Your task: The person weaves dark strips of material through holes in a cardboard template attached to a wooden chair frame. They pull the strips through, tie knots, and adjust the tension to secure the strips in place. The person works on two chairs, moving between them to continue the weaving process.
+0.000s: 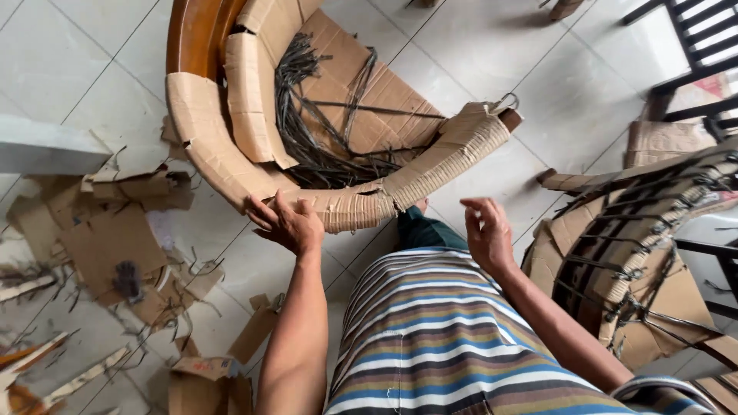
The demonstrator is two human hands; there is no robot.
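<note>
Cardboard-wrapped curved chair frame (338,196) stands on the tiled floor (69,61) directly ahead of the person, brown wood (192,34) bare at its upper left. Left hand (286,223) rests on the wrapped front rim, fingers spread, gripping nothing. Right hand (486,230) hangs just clear of the rim, fingers loosely curled, empty. Dark binding strips (307,131) lie tangled inside the frame. Torn cardboard scraps (115,238) litter the floor at left. Second wrapped frame (638,253) at right.

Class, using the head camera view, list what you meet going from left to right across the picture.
Torn cardboard scraps → left hand → cardboard-wrapped curved chair frame → right hand → second cardboard-wrapped piece with dark straps.
</note>
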